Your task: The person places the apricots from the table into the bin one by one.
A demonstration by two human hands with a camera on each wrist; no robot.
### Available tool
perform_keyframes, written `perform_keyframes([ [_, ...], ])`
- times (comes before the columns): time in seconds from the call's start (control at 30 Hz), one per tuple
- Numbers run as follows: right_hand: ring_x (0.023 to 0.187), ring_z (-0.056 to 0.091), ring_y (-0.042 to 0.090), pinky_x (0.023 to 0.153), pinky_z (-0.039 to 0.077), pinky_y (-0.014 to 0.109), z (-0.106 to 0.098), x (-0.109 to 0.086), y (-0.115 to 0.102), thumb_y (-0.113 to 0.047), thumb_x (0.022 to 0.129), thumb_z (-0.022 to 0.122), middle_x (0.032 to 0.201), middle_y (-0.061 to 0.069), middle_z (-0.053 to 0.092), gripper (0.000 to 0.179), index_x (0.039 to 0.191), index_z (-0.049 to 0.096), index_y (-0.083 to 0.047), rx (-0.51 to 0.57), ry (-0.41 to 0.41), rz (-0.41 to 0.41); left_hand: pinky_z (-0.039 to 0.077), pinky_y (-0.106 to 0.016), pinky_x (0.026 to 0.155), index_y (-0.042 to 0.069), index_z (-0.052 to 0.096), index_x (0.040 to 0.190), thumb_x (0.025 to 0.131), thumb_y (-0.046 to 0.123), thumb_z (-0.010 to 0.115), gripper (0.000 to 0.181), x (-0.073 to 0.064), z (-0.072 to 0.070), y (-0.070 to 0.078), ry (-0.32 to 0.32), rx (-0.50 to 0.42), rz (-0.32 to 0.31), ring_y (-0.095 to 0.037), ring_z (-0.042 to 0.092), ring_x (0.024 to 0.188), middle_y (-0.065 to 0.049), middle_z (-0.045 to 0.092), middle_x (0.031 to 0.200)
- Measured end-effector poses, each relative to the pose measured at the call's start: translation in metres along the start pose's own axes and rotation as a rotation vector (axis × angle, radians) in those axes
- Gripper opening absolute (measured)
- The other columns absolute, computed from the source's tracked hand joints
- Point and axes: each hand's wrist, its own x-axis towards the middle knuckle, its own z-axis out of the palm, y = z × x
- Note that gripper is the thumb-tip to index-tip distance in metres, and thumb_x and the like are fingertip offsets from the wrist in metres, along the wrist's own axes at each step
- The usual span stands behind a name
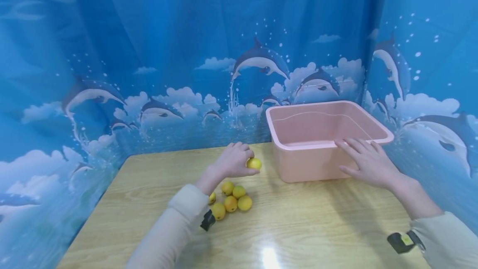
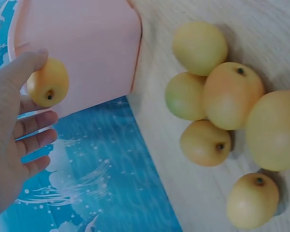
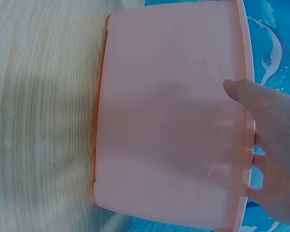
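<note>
My left hand [image 1: 234, 162] holds a small round yellow fruit [image 1: 254, 163] above the table, left of the pink plastic basin [image 1: 304, 165]. In the left wrist view this fruit [image 2: 49, 83] is pinched by the thumb and index finger, its dark end visible, while the other fingers stand away from it. Several similar yellow fruits [image 2: 232, 96] lie grouped on the table beneath the left forearm. My right hand [image 1: 367, 163] is at the basin's near rim, fingers extended over the edge. In the right wrist view its thumb [image 3: 239, 89] lies outside the rim [image 3: 246, 58]; whether it presses the wall is unclear.
The light wooden table [image 1: 298, 227] has its back edge against a blue curtain [image 1: 168, 32] printed with dolphins and clouds. The basin stands at the back right of the table. Its visible inner walls are bare; the floor inside is hidden.
</note>
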Motion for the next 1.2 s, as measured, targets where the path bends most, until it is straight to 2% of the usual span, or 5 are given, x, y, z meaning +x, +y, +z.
perform_keyframes([
  [0.3,0.124,0.03,0.046,0.096,0.016,0.067,-0.001,0.0,-0.001,-0.031,0.084,0.066,0.137,0.026,0.034,0.072,0.142,0.032,-0.006,0.003,-0.027,0.013,0.038,-0.033,0.077,0.016,0.067,0.103,0.08,0.056,0.061,0.047,0.008,-0.019,0.0,0.017,0.006,0.003,-0.015,0.043,0.083,0.004,0.053,0.088],
  [0.57,0.124,0.029,0.046,0.097,0.015,0.066,-0.001,0.0,0.0,-0.031,0.084,0.066,0.138,0.026,0.033,0.072,0.142,0.031,-0.006,0.001,-0.041,0.022,0.04,-0.035,0.084,0.016,0.066,0.106,0.081,0.054,0.061,0.045,0.02,-0.038,0.0,0.028,0.0,-0.006,-0.015,0.046,0.089,0.002,0.057,0.096],
  [0.87,0.124,0.029,0.046,0.096,0.015,0.067,-0.003,0.001,0.0,-0.032,0.085,0.065,0.138,0.027,0.034,0.073,0.144,0.029,-0.008,-0.002,-0.033,0.018,0.037,-0.031,0.077,0.015,0.065,0.109,0.081,0.053,0.061,0.047,0.039,-0.055,0.005,0.028,-0.031,-0.002,-0.015,0.043,0.088,0.003,0.054,0.094],
  [1.07,0.124,0.029,0.046,0.097,0.015,0.067,-0.003,0.0,-0.001,-0.032,0.085,0.065,0.138,0.027,0.033,0.072,0.143,0.03,-0.007,0.0,-0.039,0.023,0.036,-0.031,0.077,0.016,0.063,0.111,0.082,0.052,0.061,0.046,0.05,-0.058,0.015,0.051,-0.053,-0.033,-0.015,0.044,0.089,0.003,0.054,0.096],
  [1.2,0.124,0.029,0.046,0.097,0.015,0.067,-0.004,0.0,-0.002,-0.031,0.085,0.066,0.138,0.027,0.033,0.072,0.143,0.031,-0.007,-0.002,-0.042,0.025,0.035,-0.031,0.079,0.016,0.062,0.112,0.083,0.052,0.061,0.046,0.056,-0.058,0.021,0.077,-0.066,-0.025,-0.016,0.042,0.091,0.003,0.053,0.099],
])
